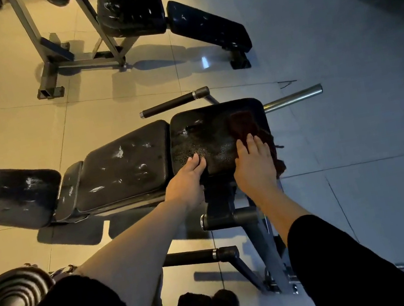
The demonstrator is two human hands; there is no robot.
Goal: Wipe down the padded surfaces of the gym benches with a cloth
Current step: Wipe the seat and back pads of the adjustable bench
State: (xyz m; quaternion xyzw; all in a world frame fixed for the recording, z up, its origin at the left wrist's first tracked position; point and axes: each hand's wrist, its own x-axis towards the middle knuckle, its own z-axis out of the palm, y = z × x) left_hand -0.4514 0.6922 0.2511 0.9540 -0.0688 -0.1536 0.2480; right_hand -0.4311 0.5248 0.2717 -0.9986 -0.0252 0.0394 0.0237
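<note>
Scuffed glossy black vinyl pad (206,136), dark red fuzzy cloth (247,123), polished metal bar (293,97), glossy floor tiles (15,123).

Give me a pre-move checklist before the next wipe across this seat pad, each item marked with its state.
1. Cloth flat on seat pad: ok.
2. Right hand pressing on cloth: ok.
3. Left hand bracing the pad's near edge: ok.
4. Pad's left part wiped: not ok, droplets show.
5. Cloth fully on pad: not ok, it hangs over the right edge.
6. Cloth damp enough: cannot tell.
</note>
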